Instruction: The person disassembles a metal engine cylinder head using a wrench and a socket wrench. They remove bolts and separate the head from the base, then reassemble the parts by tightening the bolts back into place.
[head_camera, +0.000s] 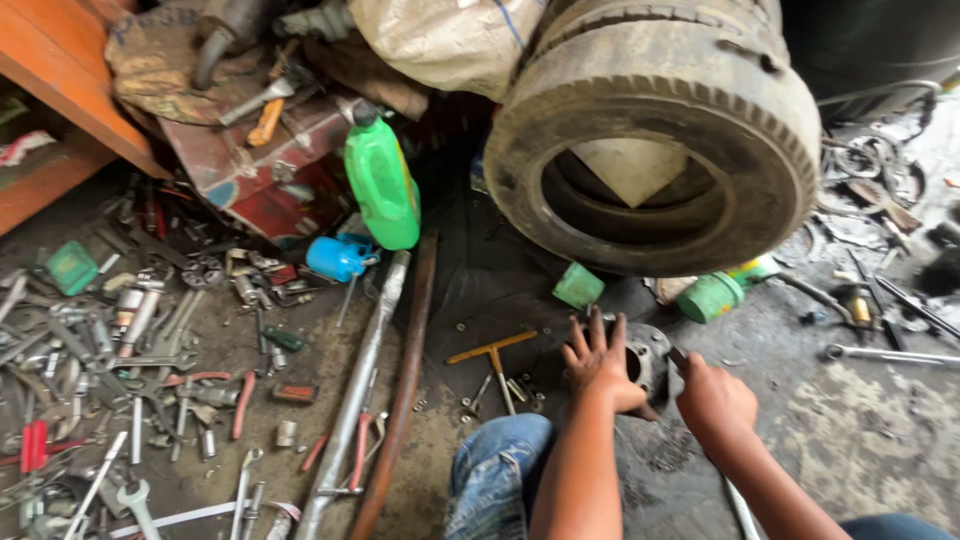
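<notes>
A round grey metal hub part (648, 352) lies on the dark greasy floor in front of me. My left hand (598, 362) rests flat on its left side with the fingers spread. My right hand (714, 402) is closed around a thin metal tool (680, 357) whose tip touches the right edge of the part. My knee in blue jeans (495, 470) is just left of my forearms.
A big worn tyre (655, 130) stands behind the part. A green bottle (381, 182), a blue container (337, 258), long metal bars (372, 370) and a T-handle wrench (494, 357) lie nearby. Several spanners, sockets and pliers (150, 360) litter the left floor; a wrench (890, 353) lies at right.
</notes>
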